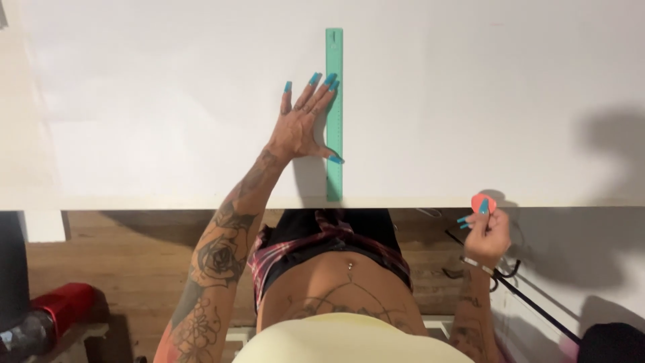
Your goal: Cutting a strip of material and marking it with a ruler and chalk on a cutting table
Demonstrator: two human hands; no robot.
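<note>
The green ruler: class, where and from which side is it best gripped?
Grip the green ruler at its near end by the board's front edge, coming from its right. It lies flat, and the left hand presses beside its left edge.

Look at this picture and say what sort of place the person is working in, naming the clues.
Probably a home craft or hobby space. A left hand presses a green ruler flat on a large white board, the right hand pinches a small pink piece, and a wooden floor shows below.
</note>
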